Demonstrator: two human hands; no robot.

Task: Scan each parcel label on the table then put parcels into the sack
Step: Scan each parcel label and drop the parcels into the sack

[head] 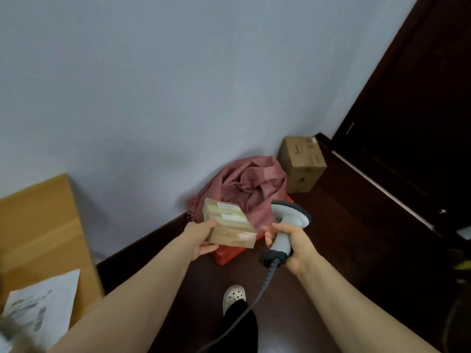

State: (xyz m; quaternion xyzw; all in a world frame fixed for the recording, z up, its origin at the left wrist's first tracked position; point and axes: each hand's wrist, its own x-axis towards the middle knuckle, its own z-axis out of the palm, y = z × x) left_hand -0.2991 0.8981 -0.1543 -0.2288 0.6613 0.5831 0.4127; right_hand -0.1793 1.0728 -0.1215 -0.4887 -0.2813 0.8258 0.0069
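My left hand (201, 239) grips a small brown cardboard parcel (230, 224) by its near left end; white labels show on its top face. The parcel hangs in the air in front of a pink cloth sack (251, 188) that slumps on the floor against the wall. My right hand (290, 247) holds a white barcode scanner (288, 220) by its handle, head up, just right of the parcel. The scanner's grey cable (244, 310) runs down toward my leg.
A wooden table (38, 225) stands at the left with a white printed parcel (43, 304) lying on it. A brown carton (302, 164) sits on the dark floor in the corner beside a dark door (413, 110). Something red (225, 254) lies under the sack.
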